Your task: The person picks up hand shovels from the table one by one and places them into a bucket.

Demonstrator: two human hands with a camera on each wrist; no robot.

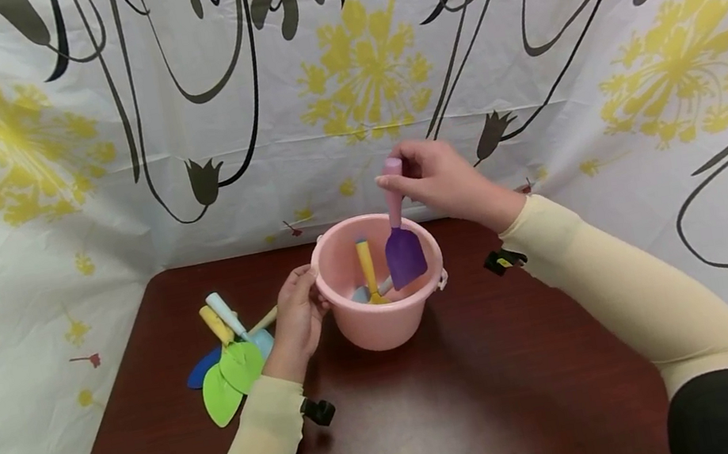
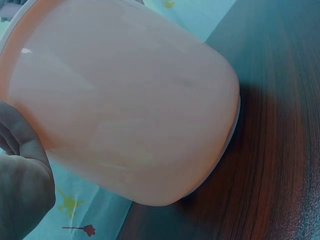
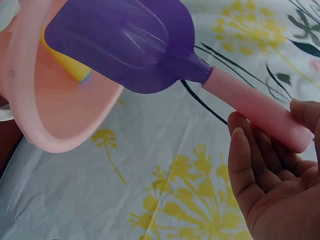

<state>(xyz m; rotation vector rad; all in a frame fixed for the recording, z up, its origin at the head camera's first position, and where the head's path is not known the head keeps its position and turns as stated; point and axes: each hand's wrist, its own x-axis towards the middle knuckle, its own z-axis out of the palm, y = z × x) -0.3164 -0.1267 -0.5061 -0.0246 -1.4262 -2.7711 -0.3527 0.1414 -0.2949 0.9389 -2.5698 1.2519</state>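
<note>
A pink bucket (image 1: pixel 381 328) stands upright near the back edge of the table. My left hand (image 1: pixel 301 314) grips its rim on the left side; in the left wrist view the bucket's wall (image 2: pixel 135 100) fills most of the picture. Pinched by the pink handle in my right hand (image 1: pixel 439 178) is a toy shovel (image 1: pixel 405 256) with a purple blade. The blade hangs down at the bucket's mouth, and the right wrist view shows the handle (image 3: pixel 255 107) between thumb and fingers. Inside the bucket lie a yellow-handled tool (image 1: pixel 366 263) and a partly hidden grey-blue piece (image 1: pixel 360 294).
Left of the bucket lies a pile of toy tools: green leaf-shaped pieces (image 1: pixel 221 395), a blue piece (image 1: pixel 203 369), a yellow handle (image 1: pixel 216 324) and a light blue handle (image 1: pixel 225 314). A patterned cloth (image 1: pixel 362 171) hangs behind the dark wooden table (image 1: pixel 475 417).
</note>
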